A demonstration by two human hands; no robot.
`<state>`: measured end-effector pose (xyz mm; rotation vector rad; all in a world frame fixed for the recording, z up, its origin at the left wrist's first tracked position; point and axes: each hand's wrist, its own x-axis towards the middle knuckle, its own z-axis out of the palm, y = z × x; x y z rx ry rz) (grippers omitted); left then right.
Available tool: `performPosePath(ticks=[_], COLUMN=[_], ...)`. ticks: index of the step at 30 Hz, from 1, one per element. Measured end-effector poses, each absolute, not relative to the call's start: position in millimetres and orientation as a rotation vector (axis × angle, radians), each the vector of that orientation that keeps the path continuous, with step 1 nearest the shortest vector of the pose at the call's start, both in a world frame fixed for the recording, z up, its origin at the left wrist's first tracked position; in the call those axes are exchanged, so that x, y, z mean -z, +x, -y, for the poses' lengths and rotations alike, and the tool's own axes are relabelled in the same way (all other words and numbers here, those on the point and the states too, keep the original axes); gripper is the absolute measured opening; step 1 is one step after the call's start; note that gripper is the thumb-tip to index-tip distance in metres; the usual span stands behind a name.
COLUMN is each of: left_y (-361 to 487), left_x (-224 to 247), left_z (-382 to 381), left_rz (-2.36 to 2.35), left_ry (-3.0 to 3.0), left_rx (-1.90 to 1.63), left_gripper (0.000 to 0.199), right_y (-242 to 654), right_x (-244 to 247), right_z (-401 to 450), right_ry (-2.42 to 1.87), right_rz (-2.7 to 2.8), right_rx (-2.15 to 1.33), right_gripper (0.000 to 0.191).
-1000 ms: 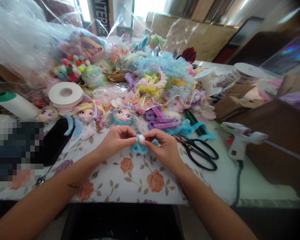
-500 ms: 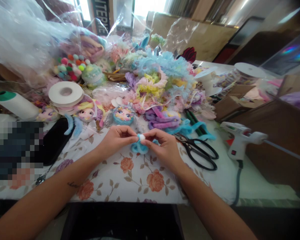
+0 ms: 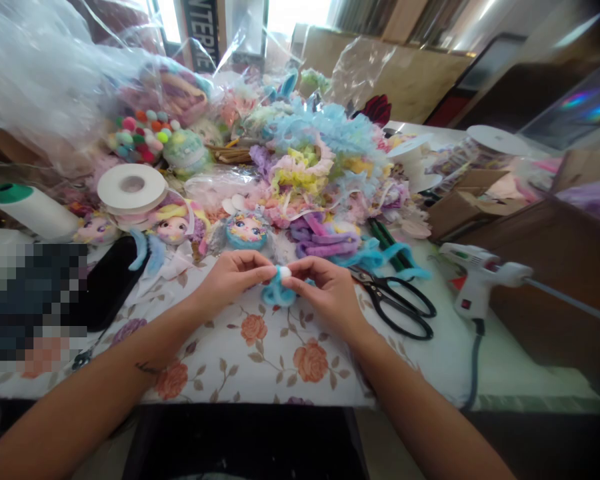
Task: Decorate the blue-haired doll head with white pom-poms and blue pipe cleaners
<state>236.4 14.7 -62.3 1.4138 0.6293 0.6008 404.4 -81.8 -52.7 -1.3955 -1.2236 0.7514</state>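
Note:
My left hand (image 3: 240,270) pinches the side of a small fuzzy piece, light blue with a white tuft (image 3: 285,273) at its top. From the other side, my right hand (image 3: 325,287) grips the same piece between thumb and fingers. Loops of light blue fuzzy cord (image 3: 279,293) hang beneath, just over the floral cloth (image 3: 275,360); whether they touch it I cannot tell. Behind my hands sits a doll head (image 3: 247,230) with a blue base. Purple fuzzy strips (image 3: 325,237) lie beyond my right hand.
Black-handled scissors (image 3: 400,307) lie right of my right hand. A white glue gun (image 3: 480,277) with a cord stands farther right, before a cardboard box (image 3: 545,293). Ribbon spools (image 3: 133,188), a thread cone (image 3: 35,210) and heaped pastel trims (image 3: 325,133) fill the back.
Both hands keep their pinch on the blue and white piece. The fingers have shifted only slightly, and a little more blue shows below the white tuft.

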Motion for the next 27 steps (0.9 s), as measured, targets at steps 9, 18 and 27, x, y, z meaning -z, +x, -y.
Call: performPosePath(ticks=[9, 18, 27], left_y=[237.6, 238.5, 237.3], left_x=[57.1, 58.5, 59.0], left_z=[-6.6, -6.5, -8.2], left_rz=[-0.572, -0.579, -0.592], left_ry=[1.472, 1.699, 1.693], left_rx=[-0.718, -0.822, -0.806], left_gripper=[0.029, 0.015, 0.012], right_y=[404.4, 405.1, 403.8], right_x=[58.1, 60.1, 58.4], right_z=[79.8, 79.6, 79.4], right_ry=[-1.382, -1.360, -1.346], right_rz=[1.124, 1.069, 1.052], right_rx=[-0.786, -0.852, -0.889], right_gripper=[0.025, 0.033, 0.034])
